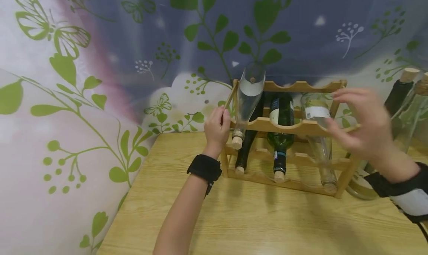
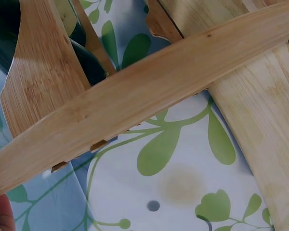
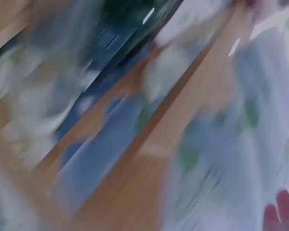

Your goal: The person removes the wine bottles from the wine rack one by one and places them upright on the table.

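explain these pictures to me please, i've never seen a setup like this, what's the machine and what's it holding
There is no machine: these are a person's bare hands. The widest picture comes from a camera on the head, looking forward and down; the other two come from cameras on each wrist. The right-wrist picture is blurred.

On the table stands a wooden rack. In it lie a clear bottle higher up and, lower, a dark bottle, a green bottle and another clear bottle. More bottles are to its right.

The left hand grips the rack's left side. The right hand is by its right end, fingers apart, with nothing visible in it.
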A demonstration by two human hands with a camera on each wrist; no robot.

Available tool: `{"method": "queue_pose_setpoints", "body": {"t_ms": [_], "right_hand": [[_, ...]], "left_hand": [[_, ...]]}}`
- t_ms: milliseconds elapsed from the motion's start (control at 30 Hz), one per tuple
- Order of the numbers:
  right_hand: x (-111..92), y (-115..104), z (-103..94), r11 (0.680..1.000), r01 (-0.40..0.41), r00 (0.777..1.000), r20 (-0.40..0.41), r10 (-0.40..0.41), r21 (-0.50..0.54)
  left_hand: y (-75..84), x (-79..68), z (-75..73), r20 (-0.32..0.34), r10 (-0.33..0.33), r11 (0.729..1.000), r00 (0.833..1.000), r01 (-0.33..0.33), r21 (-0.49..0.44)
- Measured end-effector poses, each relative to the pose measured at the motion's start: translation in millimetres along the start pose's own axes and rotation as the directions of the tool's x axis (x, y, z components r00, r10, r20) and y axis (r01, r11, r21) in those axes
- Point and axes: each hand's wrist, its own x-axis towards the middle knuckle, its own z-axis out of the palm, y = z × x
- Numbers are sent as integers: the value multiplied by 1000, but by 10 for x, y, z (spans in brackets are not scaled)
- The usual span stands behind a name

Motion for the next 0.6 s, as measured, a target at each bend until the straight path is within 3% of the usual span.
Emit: {"method": "queue_pose_setpoints", "body": {"t_ms": [33,67,167,233,300,467,600], "right_hand": [[23,-59,131,997,77,993,86,-79,27],[35,-106,248,990,133,973,186,-140,48],[48,-205,557,970,231,851,466,-241,79],[59,-234,753,962,262,785,564,-255,71],[72,-231,929,956,290,741,623,-253,43],[100,-230,1238,939,341,691,687,-224,-38],[99,-273,1347,938,340,672,715,-194,-65]], "left_hand": [[-1,-1,-3,8,-2,1000,1000,2,-3],[1,-1,-9,18,-3,1000,1000,3,-7],[8,5,-20,49,-7,1000,999,8,-16],[12,10,-23,67,-13,1000,998,14,-15],[10,12,-24,76,-19,1000,997,20,-11],[-3,-9,-35,95,-40,999,995,41,-12],[-11,-18,-53,100,-44,999,994,46,-8]]}}
